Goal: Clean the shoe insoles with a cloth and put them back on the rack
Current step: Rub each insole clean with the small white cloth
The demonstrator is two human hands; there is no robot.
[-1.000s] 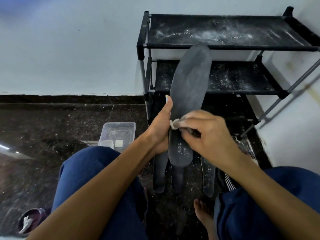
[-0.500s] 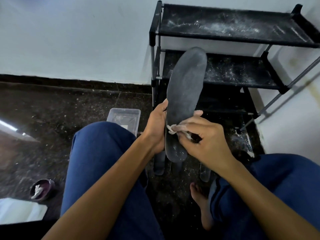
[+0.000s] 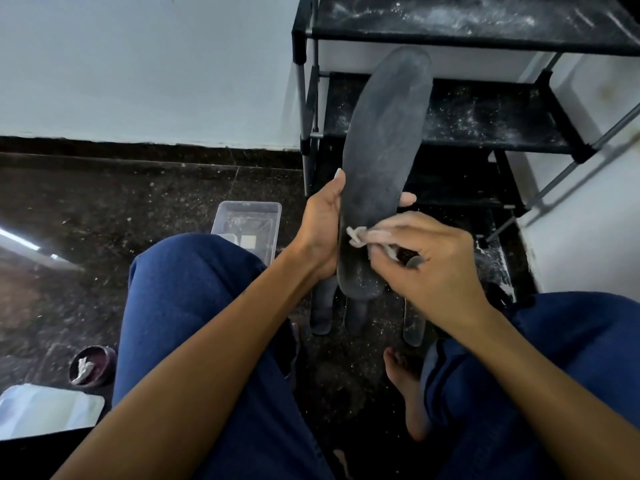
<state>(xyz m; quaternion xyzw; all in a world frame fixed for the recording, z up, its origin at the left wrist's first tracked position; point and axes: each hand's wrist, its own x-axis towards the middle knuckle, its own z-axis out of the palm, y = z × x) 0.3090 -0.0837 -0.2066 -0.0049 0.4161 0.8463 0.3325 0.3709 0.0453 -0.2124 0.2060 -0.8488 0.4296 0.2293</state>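
Note:
My left hand [image 3: 320, 228] grips a long dark grey insole [image 3: 384, 150] by its lower half and holds it upright, toe end up, in front of the black shoe rack [image 3: 485, 39]. My right hand [image 3: 426, 268] presses a small whitish cloth [image 3: 358, 235] against the insole's lower part, which is speckled with white dust. Three more dark insoles [image 3: 414, 323] lie on the floor below my hands, partly hidden by them. The rack's shelves are dusted with white powder.
A clear plastic box [image 3: 249, 220] stands on the dark speckled floor left of the rack. A small dark bowl [image 3: 91, 365] holding a white scrap and a white sheet [image 3: 45, 410] are at the lower left. My blue-clad knees and a bare foot [image 3: 408, 393] fill the foreground. White walls close the corner.
The view has tilted down and shifted, so the rack sits higher in frame. The cloth has stayed pressed on the insole's lower part, shifting only slightly; my left hand's grip is unchanged.

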